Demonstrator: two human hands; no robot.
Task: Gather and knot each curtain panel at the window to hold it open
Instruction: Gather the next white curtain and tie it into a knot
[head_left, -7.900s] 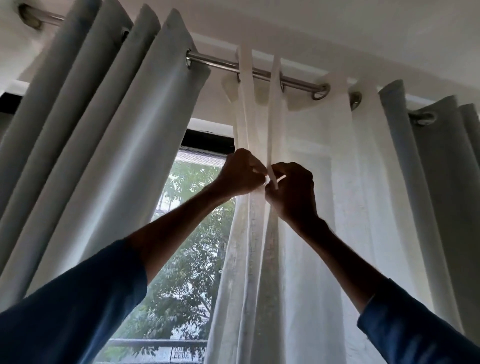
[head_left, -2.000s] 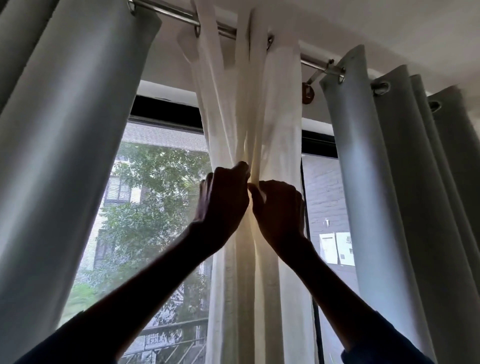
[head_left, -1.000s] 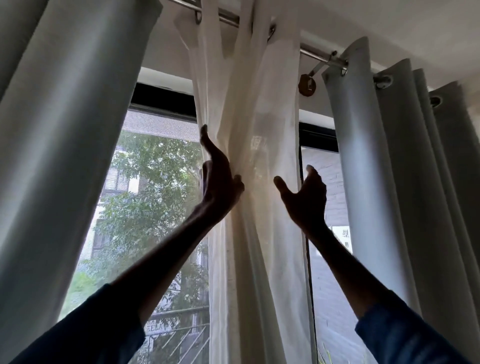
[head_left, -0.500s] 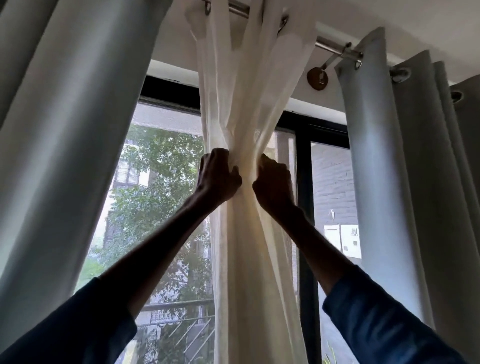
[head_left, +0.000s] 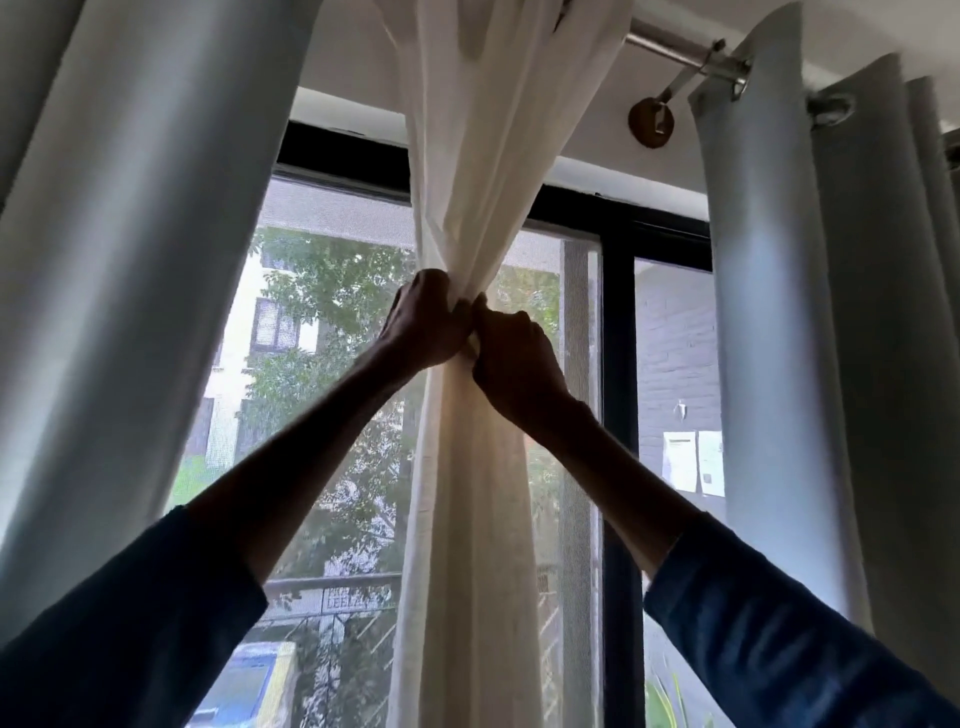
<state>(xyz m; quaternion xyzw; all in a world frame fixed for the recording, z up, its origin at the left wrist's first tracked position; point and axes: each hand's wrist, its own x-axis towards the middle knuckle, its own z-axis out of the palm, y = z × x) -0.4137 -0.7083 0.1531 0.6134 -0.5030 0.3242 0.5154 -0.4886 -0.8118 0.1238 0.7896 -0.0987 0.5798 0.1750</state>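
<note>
Right now the white sheer panel (head_left: 470, 171) hangs from the curtain rod (head_left: 670, 45) at the middle of the window, between the left grey curtain (head_left: 130, 260) and the right grey curtain (head_left: 810, 312). It is bunched into a narrow neck, and the cloth falls loose below that. The left grip (head_left: 423, 327) is curled round this neck from its own side. The right grip (head_left: 514, 356) is closed on the cloth just beside it, the two touching knuckle to knuckle. The backlight hides whether either one also pinches a tie or only fabric. No knot shows, so I judge the gathering about done and the tying not yet begun. The likeliest slip comes when one grip lets go to form the loop. The thin cloth could then spring out of the single fist, and the folds would spread over the glass again. A fold left outside the bunch would make a lopsided knot that works loose. A hard downward tug to tighten could strain the panel's top where it hangs on the rod, or the wall bracket (head_left: 652, 122). With both arms raised this high, the pull is hard to judge.
</note>
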